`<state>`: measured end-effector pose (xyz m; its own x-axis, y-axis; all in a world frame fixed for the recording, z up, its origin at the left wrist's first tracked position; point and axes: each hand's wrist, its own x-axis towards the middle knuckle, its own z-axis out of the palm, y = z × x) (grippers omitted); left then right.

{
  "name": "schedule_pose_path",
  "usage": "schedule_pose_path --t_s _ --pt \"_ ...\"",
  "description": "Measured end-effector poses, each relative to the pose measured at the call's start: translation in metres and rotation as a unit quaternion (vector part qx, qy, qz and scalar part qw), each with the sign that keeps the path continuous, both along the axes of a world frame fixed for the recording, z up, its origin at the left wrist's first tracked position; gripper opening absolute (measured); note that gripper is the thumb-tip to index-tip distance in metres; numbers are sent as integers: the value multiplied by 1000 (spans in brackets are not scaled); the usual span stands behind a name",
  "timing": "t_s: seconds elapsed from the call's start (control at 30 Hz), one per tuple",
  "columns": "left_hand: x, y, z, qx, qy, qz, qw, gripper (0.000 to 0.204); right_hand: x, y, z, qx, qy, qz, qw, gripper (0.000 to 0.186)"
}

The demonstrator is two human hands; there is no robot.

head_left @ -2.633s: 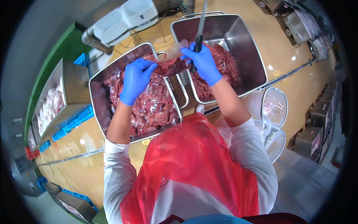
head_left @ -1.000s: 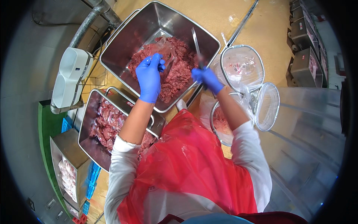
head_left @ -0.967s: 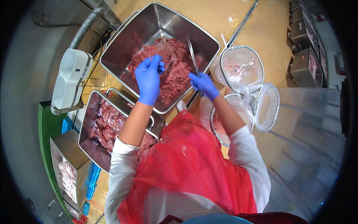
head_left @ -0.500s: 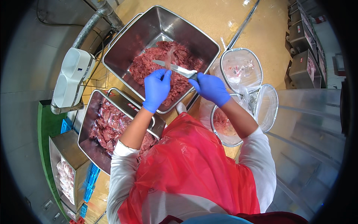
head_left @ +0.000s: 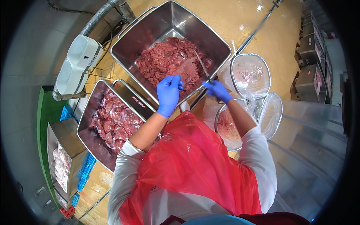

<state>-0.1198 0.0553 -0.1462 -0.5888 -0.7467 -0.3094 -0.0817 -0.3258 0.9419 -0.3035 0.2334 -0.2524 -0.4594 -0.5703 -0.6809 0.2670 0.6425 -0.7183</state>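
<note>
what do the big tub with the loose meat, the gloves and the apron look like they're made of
Tub: likely stainless steel, grey brushed walls with dull reflections. Gloves on the left hand and right hand: thin blue rubbery material, probably nitrile, stretched smooth. Apron: thin red plastic film, glossy, creased, slightly see-through.

The floor under me was yellowish and glossy, and a bright patch of light shone on it near the top. A dark joint line ran slantwise across it. On my left stood a grey wall, with a thick metal pipe running along its foot and a white double-lobed device fixed beside it. A green ledge lay lower down that side. Steel machines stood in a row at my far right.
</note>
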Motion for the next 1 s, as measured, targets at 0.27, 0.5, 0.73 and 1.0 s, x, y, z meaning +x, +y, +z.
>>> schedule_pose_path --t_s 0.27,0.5,0.73,1.0 --pt "-40 -9 69 134 124 82 980 16 108 -70 0 -260 -439 -224 830 13" --pt "-73 -71 74 27 118 52 991 18 70 -83 11 -291 -305 -363 831 21" --pt "-74 -191 -61 58 -38 114 991 20 -21 -130 84 -318 -131 -306 888 28" --pt "-24 -204 -79 193 157 81 965 26 -30 -190 204 -326 2 -200 924 26"
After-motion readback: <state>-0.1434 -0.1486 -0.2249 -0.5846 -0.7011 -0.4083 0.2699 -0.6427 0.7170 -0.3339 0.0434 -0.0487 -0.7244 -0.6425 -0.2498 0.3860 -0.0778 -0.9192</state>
